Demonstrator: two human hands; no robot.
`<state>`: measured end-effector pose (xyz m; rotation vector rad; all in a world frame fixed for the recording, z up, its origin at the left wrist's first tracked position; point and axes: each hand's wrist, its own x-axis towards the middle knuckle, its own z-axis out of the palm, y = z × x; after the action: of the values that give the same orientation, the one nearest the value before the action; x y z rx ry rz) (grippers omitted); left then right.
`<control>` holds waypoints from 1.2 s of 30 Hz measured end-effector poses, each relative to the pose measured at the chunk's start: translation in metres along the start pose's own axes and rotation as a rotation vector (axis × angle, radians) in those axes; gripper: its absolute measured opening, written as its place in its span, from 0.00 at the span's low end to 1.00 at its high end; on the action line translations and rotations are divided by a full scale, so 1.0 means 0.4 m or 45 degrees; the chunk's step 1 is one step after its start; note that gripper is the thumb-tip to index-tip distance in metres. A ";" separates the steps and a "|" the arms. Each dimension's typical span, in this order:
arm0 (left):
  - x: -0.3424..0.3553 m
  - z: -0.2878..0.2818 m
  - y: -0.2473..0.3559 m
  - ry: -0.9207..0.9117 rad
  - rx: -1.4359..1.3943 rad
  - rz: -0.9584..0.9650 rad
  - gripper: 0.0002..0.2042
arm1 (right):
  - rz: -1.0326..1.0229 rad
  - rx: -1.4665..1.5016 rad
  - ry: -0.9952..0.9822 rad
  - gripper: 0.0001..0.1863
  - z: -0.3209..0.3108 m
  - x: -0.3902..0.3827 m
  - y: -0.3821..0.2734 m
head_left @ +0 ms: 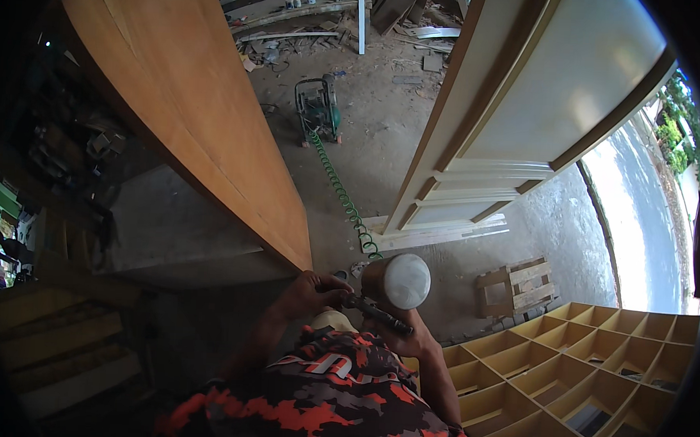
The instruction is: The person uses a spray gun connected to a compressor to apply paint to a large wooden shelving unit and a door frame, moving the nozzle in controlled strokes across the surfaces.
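A spray gun (pixel 378 312) with a dark body and a round, pale-lidded cup (pixel 406 282) is held close in front of my torso. My right hand (pixel 409 340) is closed round it, below the cup, with part of the grip hidden. From the left, my left hand (pixel 315 293) pinches the other end of the gun's body with curled fingers. A green coiled hose (pixel 339 188) runs across the floor toward the gun; where it joins is hidden. Its far end reaches a small green air compressor (pixel 320 112).
A tall orange-brown wooden panel (pixel 206 118) stands close on my left. Ahead to the right is a cream panelled door (pixel 519 109) over pale boards. A slatted wooden crate (pixel 516 287) and a yellowish compartmented shelf unit (pixel 570 369) lie at right. Wood scraps (pixel 295 38) litter the far floor.
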<state>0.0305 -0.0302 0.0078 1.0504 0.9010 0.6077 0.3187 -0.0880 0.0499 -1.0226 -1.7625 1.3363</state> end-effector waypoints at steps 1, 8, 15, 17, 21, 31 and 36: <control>-0.002 -0.001 -0.004 0.004 -0.002 0.006 0.12 | -0.004 -0.004 -0.005 0.19 0.000 -0.002 0.004; -0.006 -0.009 -0.041 0.025 -0.183 -0.029 0.13 | 0.101 0.013 -0.040 0.12 0.001 -0.002 0.008; -0.006 -0.012 -0.050 0.040 -0.156 0.006 0.13 | -0.036 -0.044 0.008 0.19 0.002 0.005 -0.002; -0.005 -0.004 -0.040 0.047 -0.133 0.022 0.13 | -0.088 -0.076 0.023 0.19 0.001 0.003 0.009; -0.004 0.003 -0.032 0.058 -0.097 0.037 0.13 | 0.030 -0.088 0.025 0.11 -0.004 0.003 -0.020; 0.007 0.002 -0.068 0.040 -0.275 0.026 0.14 | 0.039 -0.044 0.024 0.13 -0.005 -0.003 -0.007; 0.009 0.010 -0.052 0.050 -0.177 0.049 0.14 | 0.068 -0.085 0.018 0.12 -0.006 -0.008 -0.009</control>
<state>0.0361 -0.0373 -0.0117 0.9351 0.8620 0.7154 0.3217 -0.0905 0.0536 -1.1200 -1.7918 1.3068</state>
